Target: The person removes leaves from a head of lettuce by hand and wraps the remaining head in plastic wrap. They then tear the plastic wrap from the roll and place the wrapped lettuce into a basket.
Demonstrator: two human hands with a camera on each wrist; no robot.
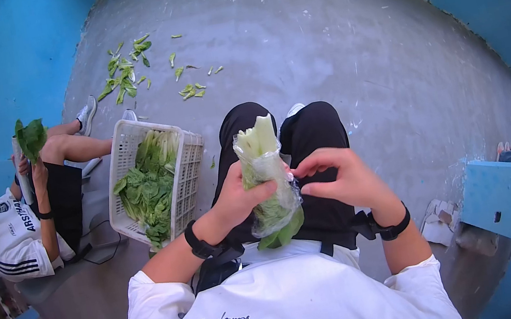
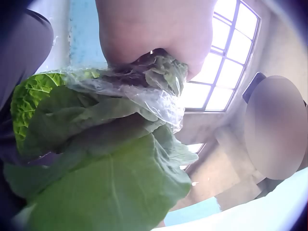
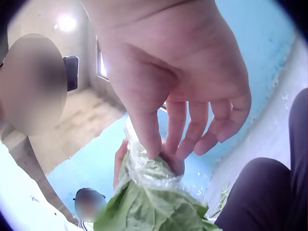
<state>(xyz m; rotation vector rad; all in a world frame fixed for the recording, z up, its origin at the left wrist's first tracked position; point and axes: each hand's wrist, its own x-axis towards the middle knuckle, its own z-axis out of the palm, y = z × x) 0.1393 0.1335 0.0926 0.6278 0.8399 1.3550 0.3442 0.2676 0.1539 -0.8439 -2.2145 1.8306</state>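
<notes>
My left hand grips a bundle of leafy greens wrapped round its middle in clear plastic film. It is held upright above my lap, pale stalk ends pointing away from me and the broad green leaves toward my body. Beside it on the right is my right hand, thumb and forefinger apart at the film's edge. In the right wrist view the right fingers are loosely bent, with the thumb tip overlapping the film.
A white plastic crate full of leafy greens stands left of my knees. Loose leaf trimmings lie on the grey floor ahead. At far left another person sits holding a leafy bunch. A blue ledge is at right.
</notes>
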